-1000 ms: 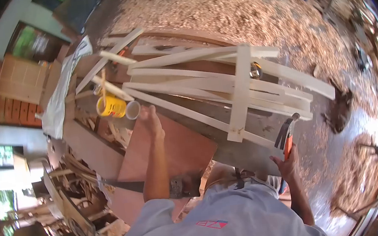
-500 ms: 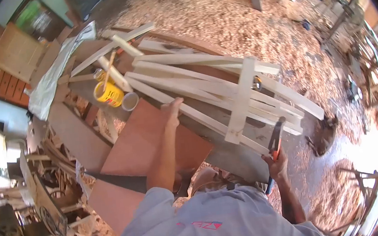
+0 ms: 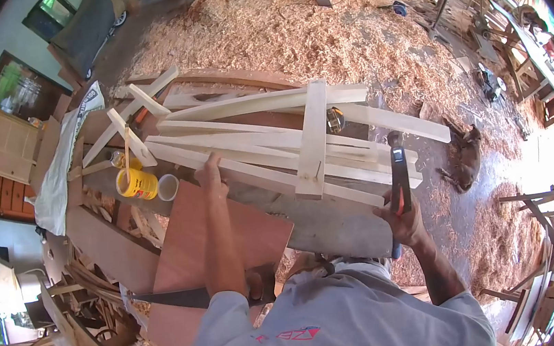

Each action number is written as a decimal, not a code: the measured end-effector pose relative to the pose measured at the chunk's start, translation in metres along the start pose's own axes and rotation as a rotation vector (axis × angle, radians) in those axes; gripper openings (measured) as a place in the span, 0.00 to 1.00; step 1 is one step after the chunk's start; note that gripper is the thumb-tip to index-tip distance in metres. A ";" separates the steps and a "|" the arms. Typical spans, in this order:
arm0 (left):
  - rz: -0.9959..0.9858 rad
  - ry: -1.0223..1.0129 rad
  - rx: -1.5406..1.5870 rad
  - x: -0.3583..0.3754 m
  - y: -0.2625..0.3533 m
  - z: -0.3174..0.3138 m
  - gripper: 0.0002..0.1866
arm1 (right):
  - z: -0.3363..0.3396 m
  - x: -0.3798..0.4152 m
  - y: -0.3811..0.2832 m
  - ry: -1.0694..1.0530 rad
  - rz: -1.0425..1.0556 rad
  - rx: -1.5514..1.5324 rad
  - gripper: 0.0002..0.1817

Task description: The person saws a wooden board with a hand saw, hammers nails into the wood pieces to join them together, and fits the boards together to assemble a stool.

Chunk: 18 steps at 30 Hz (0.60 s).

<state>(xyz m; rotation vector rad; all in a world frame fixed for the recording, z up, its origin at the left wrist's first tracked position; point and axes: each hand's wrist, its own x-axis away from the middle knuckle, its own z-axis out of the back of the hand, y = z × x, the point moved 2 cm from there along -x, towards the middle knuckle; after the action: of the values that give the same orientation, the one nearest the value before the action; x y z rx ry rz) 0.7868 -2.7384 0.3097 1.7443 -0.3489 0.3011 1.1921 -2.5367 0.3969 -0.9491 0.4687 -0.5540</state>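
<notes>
My right hand (image 3: 404, 222) is closed on the handle of a hammer (image 3: 399, 175), whose head points up and away from me. The pale wooden strips (image 3: 253, 145) lie side by side on the work surface (image 3: 339, 224). Across them rests a shorter pale board (image 3: 313, 141). At the near edge of the strips is my left hand (image 3: 211, 175), above the far edge of a reddish-brown panel (image 3: 191, 232); its fingers look bent, and what they hold, if anything, is hidden. A tape measure (image 3: 335, 119) sits beside the cross board.
A yellow container (image 3: 136, 183) and a round whitish cup (image 3: 168, 187) stand at the left. A saw (image 3: 175, 299) lies near my left forearm. Wood shavings (image 3: 239, 32) cover the floor beyond. A dark brown dog (image 3: 465, 158) lies at the right.
The view has shifted, so the strips and panel appear lower left. The hammer now appears more upright in my right hand. My left hand remains near the panel's far edge.
</notes>
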 end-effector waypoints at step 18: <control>0.005 -0.080 0.135 0.010 0.070 -0.046 0.30 | 0.025 -0.063 -0.050 0.144 -0.060 -0.386 0.20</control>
<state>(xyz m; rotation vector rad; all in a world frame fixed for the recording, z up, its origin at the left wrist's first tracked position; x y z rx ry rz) 0.7683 -2.7071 0.3860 1.8925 -0.3978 0.2641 1.1472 -2.5051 0.4597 -1.2996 0.6943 -0.6002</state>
